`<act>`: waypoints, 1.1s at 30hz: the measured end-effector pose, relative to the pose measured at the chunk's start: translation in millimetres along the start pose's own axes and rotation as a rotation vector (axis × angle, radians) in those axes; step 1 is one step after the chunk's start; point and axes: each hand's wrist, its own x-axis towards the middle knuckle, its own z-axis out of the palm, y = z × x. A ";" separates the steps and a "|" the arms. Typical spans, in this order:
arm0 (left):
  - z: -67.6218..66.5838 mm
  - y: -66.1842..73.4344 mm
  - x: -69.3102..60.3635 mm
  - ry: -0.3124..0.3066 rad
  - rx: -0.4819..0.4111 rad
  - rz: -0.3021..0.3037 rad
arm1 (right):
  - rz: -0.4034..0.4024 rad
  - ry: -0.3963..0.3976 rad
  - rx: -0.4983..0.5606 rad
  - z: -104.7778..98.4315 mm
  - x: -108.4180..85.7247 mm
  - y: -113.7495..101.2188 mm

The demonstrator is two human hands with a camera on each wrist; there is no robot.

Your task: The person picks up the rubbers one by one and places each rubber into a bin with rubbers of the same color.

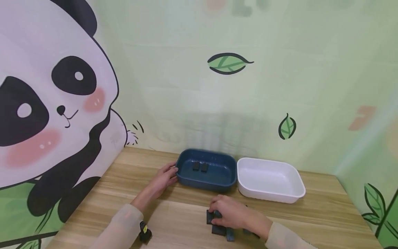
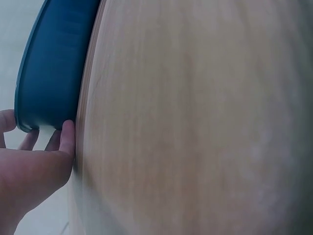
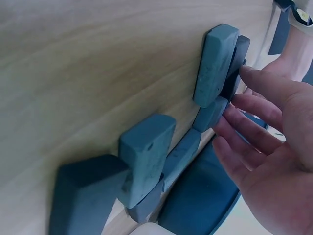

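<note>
My left hand [image 1: 164, 178] rests its fingertips against the left end of a dark blue tray [image 1: 202, 185]; in the left wrist view, several fingertips touch the tray's end wall. Two small black blocks [image 1: 196, 166] lie inside it. Over a loose group of dark rectangular blocks on the table, my right hand [image 1: 231, 211] pinches a dark block [image 1: 209, 217] at the group's left side. Blue-grey blocks [image 3: 147, 159] with rounded edges and a darker block [image 3: 88, 191] appear in the right wrist view. Part of the group is hidden beneath the hand.
A white tray [image 1: 272, 197] stands right beside the blue one. Both are near the back of the wooden table [image 1: 183, 224], before a green printed backdrop [image 1: 174, 86] with a panda. A black device [image 1: 145, 233] is on the left wrist.
</note>
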 end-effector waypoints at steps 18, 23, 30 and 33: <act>0.1 -0.1 0.4 0.001 0.008 0.003 | -0.071 0.069 -0.108 -4.2 2.5 0.5; 0.4 1.0 0.9 -0.014 -0.011 0.012 | -0.102 0.148 -0.070 -25.9 2.1 -2.8; -1.5 -0.2 -0.9 -0.014 -0.007 0.013 | -0.043 0.277 -0.085 -58.6 12.7 15.6; -1.4 -2.6 0.6 -0.014 -0.006 0.020 | 0.026 0.297 -0.081 -63.8 22.2 35.7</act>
